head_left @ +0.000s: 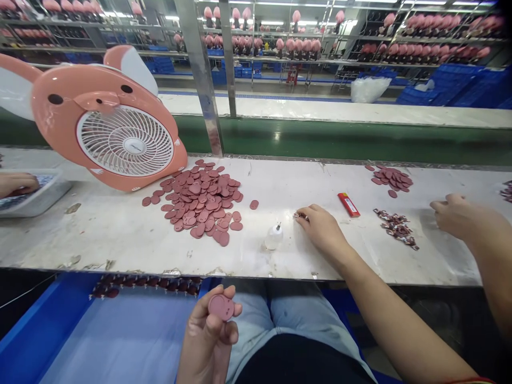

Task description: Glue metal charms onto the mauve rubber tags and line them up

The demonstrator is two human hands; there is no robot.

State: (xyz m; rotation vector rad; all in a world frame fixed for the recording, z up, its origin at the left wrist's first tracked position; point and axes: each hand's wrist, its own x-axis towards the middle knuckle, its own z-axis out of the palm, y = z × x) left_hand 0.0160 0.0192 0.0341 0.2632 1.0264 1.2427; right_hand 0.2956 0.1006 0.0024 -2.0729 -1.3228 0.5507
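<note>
Low in front of my lap, my left hand [210, 330] pinches a dusky-red oval disc [221, 308] between thumb and fingers; whether a second disc overlaps it I cannot tell. My right hand [322, 229] rests at the white bench, its thumb and index finger closed on a small shiny metal part [301, 216], mostly hidden. Just left of that hand stands a small clear bottle [274, 237] with a thin metal tip. A large heap of similar discs [204, 197] lies farther left, with one loose disc [254, 204] beside it.
A pink fan [132, 128] stands at the back left. To the right lie a red lighter [349, 205], small metal-and-brown parts [398, 228] and more discs [392, 178]. Co-workers' hands [460, 216] are at both sides. A blue bin [120, 330] sits below the bench, lower left.
</note>
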